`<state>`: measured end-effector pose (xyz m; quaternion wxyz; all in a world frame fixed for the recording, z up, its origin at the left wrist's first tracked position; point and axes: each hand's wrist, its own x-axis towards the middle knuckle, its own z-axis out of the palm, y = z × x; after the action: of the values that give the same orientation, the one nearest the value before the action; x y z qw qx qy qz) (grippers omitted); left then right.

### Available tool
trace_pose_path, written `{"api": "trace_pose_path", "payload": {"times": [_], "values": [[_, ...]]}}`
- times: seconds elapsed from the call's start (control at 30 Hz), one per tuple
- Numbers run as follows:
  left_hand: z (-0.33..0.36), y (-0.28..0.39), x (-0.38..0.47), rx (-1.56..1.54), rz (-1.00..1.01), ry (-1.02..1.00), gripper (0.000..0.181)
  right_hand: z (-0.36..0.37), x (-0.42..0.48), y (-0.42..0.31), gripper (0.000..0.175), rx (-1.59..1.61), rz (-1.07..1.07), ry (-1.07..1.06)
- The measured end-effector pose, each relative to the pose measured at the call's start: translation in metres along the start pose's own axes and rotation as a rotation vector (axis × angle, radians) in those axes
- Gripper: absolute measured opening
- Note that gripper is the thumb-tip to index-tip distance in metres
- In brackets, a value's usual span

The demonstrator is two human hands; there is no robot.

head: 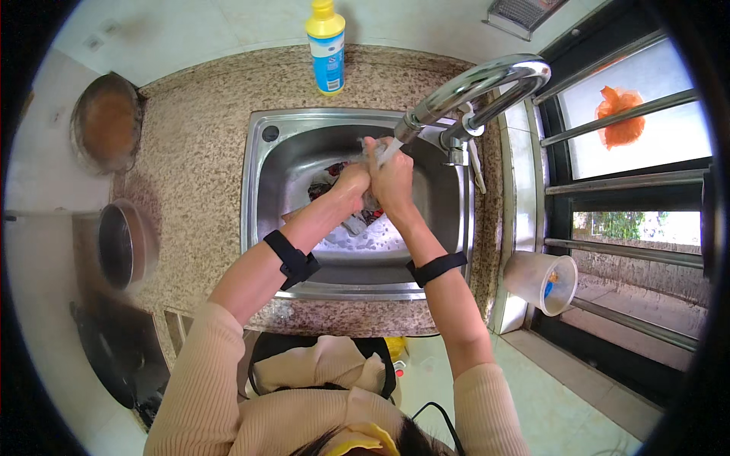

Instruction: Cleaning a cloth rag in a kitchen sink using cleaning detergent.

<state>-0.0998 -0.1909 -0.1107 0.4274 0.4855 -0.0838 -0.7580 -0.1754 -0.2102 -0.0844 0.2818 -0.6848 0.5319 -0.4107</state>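
My left hand (355, 181) and my right hand (393, 175) are pressed together over the stainless steel sink (436, 222), under the faucet's running water (391, 151). Wet, greyish cloth (373, 149) bunches between them, and both hands grip it. Lower in the basin lies patterned wet cloth (356, 224) in red, black and white, partly hidden by my hands and left forearm. Whether the two are one piece, I cannot tell. Water and some suds cover the basin floor around the cloth.
The chrome faucet (485, 80) arches in from the back right. Behind the sink stands a yellow-capped bottle (328, 57). On the left are a metal pot (117, 245) and a round pan (108, 122). A plastic container (539, 282) sits by the window bars (627, 185).
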Motion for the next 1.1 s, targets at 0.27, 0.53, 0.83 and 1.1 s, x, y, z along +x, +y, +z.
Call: {"api": "trace_pose_path", "payload": {"times": [0.27, 0.53, 0.83, 1.1], "values": [[-0.003, 0.004, 0.001, 0.373, 0.327, 0.254, 0.034, -0.002, -0.018, 0.064, 0.023, -0.317, 0.277, -0.186], [-0.016, 0.021, -0.029, 1.249, 0.757, -0.014, 0.04, -0.013, 0.005, 0.049, 0.043, 0.653, 0.705, -0.148], [-0.013, 0.044, -0.036, 1.217, 0.77, -0.106, 0.074, -0.005, -0.003, 0.034, 0.036, 0.684, 0.57, -0.631], [-0.031, 0.016, -0.012, 0.64, 0.349, 0.14, 0.053, -0.008, -0.006, 0.018, 0.023, 0.44, 0.369, -0.421]]}}
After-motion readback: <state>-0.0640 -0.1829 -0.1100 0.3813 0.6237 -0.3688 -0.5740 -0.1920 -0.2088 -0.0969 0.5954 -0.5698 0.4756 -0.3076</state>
